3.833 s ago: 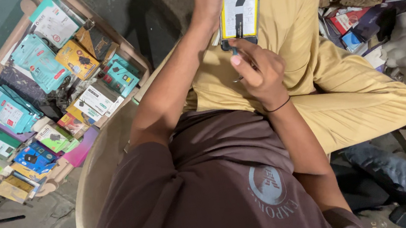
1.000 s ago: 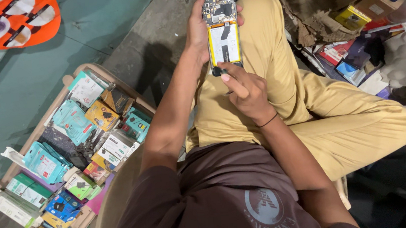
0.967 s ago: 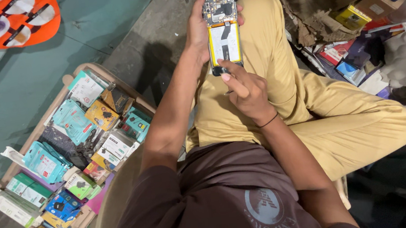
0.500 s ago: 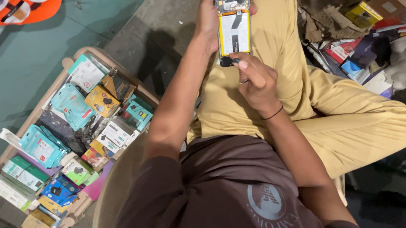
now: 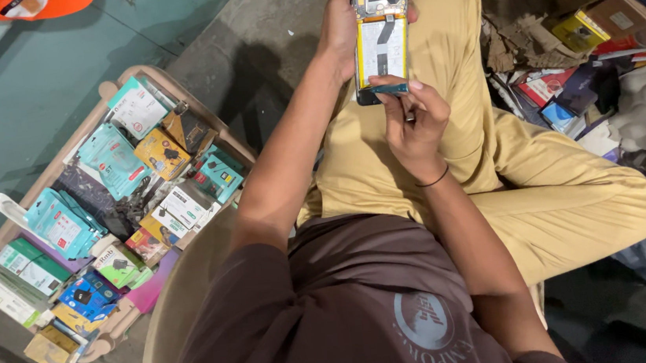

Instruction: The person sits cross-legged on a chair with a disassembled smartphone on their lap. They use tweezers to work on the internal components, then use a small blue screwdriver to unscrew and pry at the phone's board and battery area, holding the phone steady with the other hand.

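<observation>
Yellow-framed opened phone point(image 5: 380, 38) | left hand point(image 5: 341, 22) grips it | right hand point(image 5: 412, 118) fingers pinch, seemingly, a small teal strip point(image 5: 391, 88)

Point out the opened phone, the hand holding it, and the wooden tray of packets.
opened phone point(image 5: 381, 46), head view, on its battery.
left hand point(image 5: 339, 22), head view, on the palm's back.
wooden tray point(image 5: 107, 90), head view, on its rim knob.

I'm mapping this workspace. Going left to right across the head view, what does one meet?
Wooden tray of small packets → left hand holding the opened phone → right hand with a small tool at the phone's lower end → yellow box in the pile of boxes and papers.
</observation>
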Action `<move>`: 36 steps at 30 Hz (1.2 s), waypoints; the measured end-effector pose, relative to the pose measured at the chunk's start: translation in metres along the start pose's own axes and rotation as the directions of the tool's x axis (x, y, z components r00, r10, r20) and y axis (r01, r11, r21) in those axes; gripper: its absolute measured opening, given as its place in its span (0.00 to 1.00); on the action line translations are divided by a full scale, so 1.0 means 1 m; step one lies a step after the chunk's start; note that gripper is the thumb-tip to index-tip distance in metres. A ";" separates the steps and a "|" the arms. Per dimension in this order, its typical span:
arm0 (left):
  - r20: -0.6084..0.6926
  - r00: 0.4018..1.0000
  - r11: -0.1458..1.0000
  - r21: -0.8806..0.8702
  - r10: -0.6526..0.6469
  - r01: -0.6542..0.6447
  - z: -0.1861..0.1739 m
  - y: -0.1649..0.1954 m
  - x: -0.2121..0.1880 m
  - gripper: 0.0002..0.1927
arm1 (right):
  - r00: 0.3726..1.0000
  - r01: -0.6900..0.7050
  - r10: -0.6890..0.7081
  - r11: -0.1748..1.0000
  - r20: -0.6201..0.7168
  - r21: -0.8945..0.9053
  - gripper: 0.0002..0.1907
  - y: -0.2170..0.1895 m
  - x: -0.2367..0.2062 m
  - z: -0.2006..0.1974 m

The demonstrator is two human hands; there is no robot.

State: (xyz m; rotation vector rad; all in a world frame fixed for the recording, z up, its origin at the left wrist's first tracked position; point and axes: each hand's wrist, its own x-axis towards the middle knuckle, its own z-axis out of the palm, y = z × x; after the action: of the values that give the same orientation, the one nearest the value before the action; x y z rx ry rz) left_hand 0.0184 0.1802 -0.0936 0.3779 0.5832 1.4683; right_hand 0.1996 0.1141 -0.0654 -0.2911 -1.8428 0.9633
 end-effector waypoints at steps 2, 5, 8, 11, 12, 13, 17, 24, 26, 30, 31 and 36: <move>0.027 1.000 1.000 -0.001 -0.011 0.011 0.000 0.001 -0.002 0.42 | 1.000 -0.006 0.006 1.000 0.011 0.005 0.34 0.000 0.001 0.001; 0.016 0.999 0.999 -0.001 -0.040 0.040 0.002 0.003 -0.003 0.43 | 1.000 -0.006 0.006 1.000 0.012 -0.006 0.33 -0.002 0.001 0.003; 0.011 0.998 0.998 -0.002 -0.056 0.056 0.002 0.003 -0.003 0.44 | 1.000 -0.002 0.004 0.997 0.014 -0.074 0.32 -0.007 0.004 0.002; 0.017 0.999 0.999 -0.009 -0.050 0.050 0.003 0.004 -0.003 0.43 | 0.996 0.081 -0.072 0.977 0.055 -0.196 0.30 -0.012 0.012 0.000; 0.019 0.999 0.999 -0.013 -0.047 0.047 0.004 0.003 -0.003 0.43 | 0.991 0.122 -0.107 0.963 0.076 -0.241 0.30 -0.013 0.014 -0.001; -0.034 0.999 0.999 -0.022 -0.040 0.039 0.005 0.003 -0.003 0.42 | 0.986 0.158 -0.137 0.948 0.095 -0.275 0.30 -0.015 0.017 -0.002; -0.076 0.997 0.999 -0.014 -0.030 0.029 0.007 0.003 -0.003 0.43 | 0.970 0.229 -0.181 0.902 0.162 -0.365 0.30 -0.024 0.024 -0.003; -0.022 0.998 0.998 -0.040 -0.052 0.052 0.004 0.003 -0.002 0.44 | 0.960 0.268 -0.193 0.849 0.204 -0.455 0.33 -0.026 0.029 -0.002; -0.059 0.995 0.995 -0.065 -0.076 0.072 0.003 0.003 -0.001 0.44 | 0.956 0.276 -0.189 0.843 0.226 -0.461 0.33 -0.028 0.027 -0.002; -0.052 0.998 0.998 -0.033 -0.047 0.045 0.001 0.002 -0.001 0.44 | 0.962 0.239 -0.148 0.863 0.230 -0.445 0.33 -0.027 0.023 -0.001; -0.043 0.998 0.999 -0.022 -0.038 0.037 0.000 0.002 -0.001 0.44 | 0.963 0.233 -0.143 0.865 0.226 -0.445 0.34 -0.026 0.023 -0.001; -0.117 0.993 0.998 -0.051 -0.033 0.027 -0.003 0.000 0.000 0.42 | 0.960 0.237 -0.136 0.856 0.243 -0.459 0.37 -0.023 0.022 0.001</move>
State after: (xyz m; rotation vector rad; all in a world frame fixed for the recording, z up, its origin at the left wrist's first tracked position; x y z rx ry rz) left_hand 0.0168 0.1802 -0.0957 0.2440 0.6424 1.4807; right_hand 0.1933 0.1118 -0.0343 -0.3151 -2.2445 0.3897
